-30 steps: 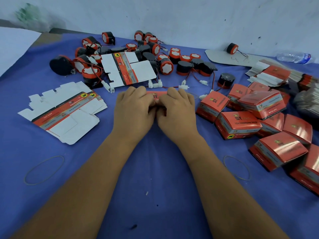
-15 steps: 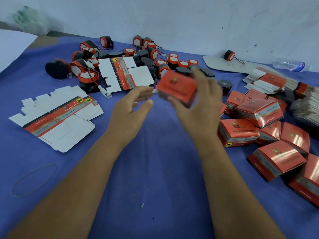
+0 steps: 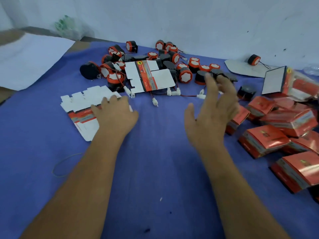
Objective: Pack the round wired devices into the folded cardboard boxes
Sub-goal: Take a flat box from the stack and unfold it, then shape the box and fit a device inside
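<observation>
Blue cloth covers the desk (image 3: 155, 169), wrinkled and matte. Glossy red folded boxes (image 3: 262, 142) pile at right; round black-and-orange wired devices (image 3: 185, 75) cluster far centre by the wall. Flat white-and-red cardboard blanks (image 3: 81, 107) lie left, under the left hand (image 3: 115, 114), its fingers spread on them. The right hand (image 3: 210, 114) hovers released, fingers loosely extended, holding nothing.

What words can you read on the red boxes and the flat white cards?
None can be read.
Red boxes: yellow logo and print, too blurred.
Flat card under the left hand: striped label, too small.
Flat card by the round devices: small print, blurred.
</observation>
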`<state>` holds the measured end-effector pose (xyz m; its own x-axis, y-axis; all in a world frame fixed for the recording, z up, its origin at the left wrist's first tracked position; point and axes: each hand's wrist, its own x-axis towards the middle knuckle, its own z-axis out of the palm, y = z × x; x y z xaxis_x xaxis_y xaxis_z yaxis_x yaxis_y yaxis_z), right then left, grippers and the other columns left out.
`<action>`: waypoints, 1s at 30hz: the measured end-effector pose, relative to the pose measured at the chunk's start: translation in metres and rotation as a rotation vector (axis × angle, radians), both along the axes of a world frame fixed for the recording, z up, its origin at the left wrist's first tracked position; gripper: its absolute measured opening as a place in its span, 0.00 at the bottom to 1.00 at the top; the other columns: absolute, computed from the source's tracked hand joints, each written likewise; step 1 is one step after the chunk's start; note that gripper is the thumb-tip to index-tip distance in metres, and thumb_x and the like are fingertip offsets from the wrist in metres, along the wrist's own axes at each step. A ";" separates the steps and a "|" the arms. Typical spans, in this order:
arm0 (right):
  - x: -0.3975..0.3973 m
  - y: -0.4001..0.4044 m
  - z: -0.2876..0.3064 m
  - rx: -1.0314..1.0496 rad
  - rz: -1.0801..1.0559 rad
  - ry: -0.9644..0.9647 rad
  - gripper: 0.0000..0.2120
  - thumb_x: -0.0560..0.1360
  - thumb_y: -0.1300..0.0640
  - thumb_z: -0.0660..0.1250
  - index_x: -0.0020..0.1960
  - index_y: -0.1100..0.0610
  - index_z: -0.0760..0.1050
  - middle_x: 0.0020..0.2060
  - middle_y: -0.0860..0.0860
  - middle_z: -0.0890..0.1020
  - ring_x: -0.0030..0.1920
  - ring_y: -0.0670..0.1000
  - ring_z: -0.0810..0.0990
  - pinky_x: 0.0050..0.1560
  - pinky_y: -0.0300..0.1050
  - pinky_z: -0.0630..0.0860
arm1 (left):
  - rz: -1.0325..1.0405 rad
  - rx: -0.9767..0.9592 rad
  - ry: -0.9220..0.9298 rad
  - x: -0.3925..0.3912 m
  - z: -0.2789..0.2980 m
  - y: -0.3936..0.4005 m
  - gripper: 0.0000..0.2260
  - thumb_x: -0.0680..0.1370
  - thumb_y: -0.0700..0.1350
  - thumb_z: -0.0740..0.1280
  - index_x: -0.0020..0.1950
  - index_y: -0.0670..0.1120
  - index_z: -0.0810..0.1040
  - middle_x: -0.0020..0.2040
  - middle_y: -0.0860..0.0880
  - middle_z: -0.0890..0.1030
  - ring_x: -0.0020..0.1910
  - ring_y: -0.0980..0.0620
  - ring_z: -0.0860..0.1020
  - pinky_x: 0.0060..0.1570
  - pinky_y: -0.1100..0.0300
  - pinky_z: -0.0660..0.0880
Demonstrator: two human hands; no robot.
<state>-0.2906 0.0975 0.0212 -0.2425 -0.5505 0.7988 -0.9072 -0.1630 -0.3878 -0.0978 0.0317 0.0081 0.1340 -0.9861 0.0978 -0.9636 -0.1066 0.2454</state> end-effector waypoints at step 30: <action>-0.013 -0.007 0.011 0.155 0.432 -0.732 0.11 0.76 0.62 0.69 0.54 0.49 0.78 0.46 0.47 0.83 0.48 0.47 0.80 0.54 0.45 0.77 | -0.437 -0.368 1.300 -0.043 0.020 0.023 0.08 0.81 0.47 0.65 0.59 0.57 0.77 0.51 0.62 0.83 0.54 0.64 0.79 0.52 0.69 0.75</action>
